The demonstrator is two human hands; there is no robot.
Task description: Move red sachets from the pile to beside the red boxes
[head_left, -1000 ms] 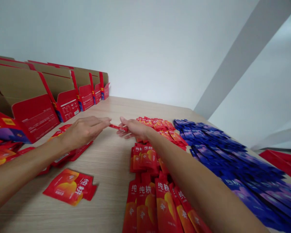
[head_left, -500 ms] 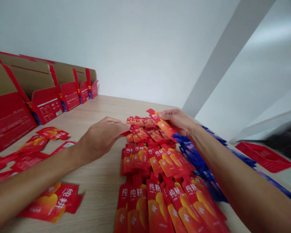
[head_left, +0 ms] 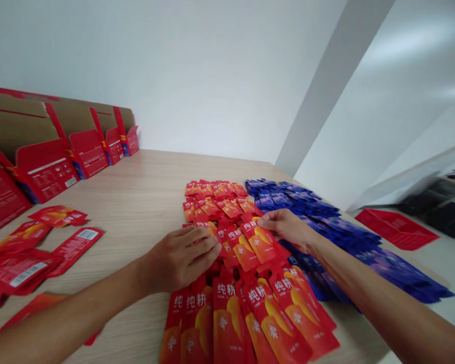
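Fingers (head_left: pixel 272 215) of the right hand (head_left: pixel 290 230) clamp the upper corner of a flat, oblong red-and-orange plastic pouch (head_left: pixel 258 242) atop a row of matching pouches (head_left: pixel 237 248); the left hand (head_left: pixel 180 258) curls its fingers together over that row, any hold hidden.

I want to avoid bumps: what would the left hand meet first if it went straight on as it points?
Probably the red pouches just beyond the left hand, though depth there is hard to judge.
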